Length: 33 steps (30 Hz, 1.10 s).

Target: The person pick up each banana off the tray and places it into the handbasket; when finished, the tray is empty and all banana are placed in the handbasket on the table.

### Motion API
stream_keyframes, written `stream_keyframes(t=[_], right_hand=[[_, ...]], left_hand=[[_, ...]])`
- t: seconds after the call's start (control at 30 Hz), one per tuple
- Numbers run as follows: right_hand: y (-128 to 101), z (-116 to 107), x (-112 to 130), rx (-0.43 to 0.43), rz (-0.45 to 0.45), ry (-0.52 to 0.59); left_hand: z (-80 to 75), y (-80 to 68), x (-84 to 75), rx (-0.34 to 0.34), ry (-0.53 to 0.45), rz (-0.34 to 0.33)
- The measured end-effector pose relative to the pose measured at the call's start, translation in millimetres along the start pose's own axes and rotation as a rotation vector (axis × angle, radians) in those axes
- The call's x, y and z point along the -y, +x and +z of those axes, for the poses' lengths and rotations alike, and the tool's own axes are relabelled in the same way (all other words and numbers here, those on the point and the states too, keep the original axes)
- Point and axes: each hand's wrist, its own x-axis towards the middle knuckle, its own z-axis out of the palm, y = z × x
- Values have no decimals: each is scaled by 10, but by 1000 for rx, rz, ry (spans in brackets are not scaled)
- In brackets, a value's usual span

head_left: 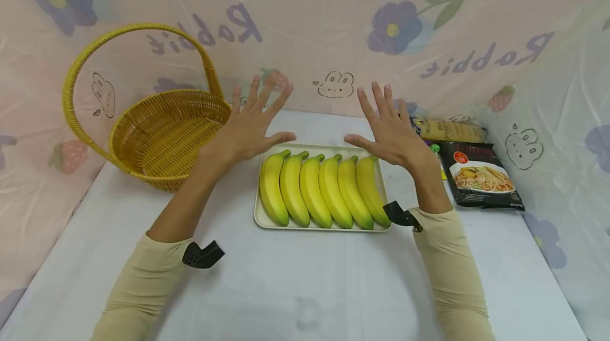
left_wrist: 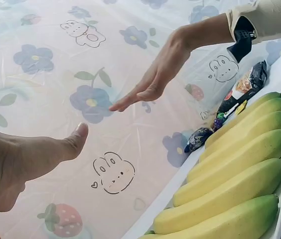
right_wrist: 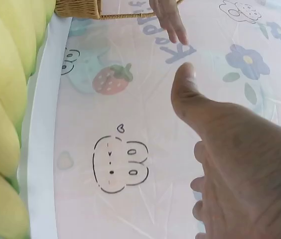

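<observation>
White tabletop [head_left: 305,288] is filling the lower frame, floral plastic sheeting [head_left: 333,23] hanging behind. Wicker basket [head_left: 162,134] is sitting at left, empty as far as visible. Cream tray [head_left: 257,216] at centre is carrying six bananas [head_left: 324,190] side by side. Noodle packet [head_left: 481,174] and snack bags [head_left: 450,130] are lying at right. Left hand [head_left: 250,124] and right hand [head_left: 388,129] are hovering above the tray's far edge, fingers spread, holding nothing. Looks like the pre-grasp step; next move likely needs one hand lowering onto a banana.

Smooth glossy bananas [head_left: 324,190], woven wicker basket [head_left: 157,134]
</observation>
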Motion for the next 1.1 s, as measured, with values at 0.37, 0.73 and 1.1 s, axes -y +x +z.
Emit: stream_keyframes(t=[0.37,0.73,1.1], right_hand=[[-341,111,-308,89,-9,59],[-636,443,-737,394,100,218],[-639,650,-853,477,116,275]], left_hand=[[48,-173,30,53,-9,15],[114,-377,-2,145,-25,60],[170,-563,-57,273,-89,134]])
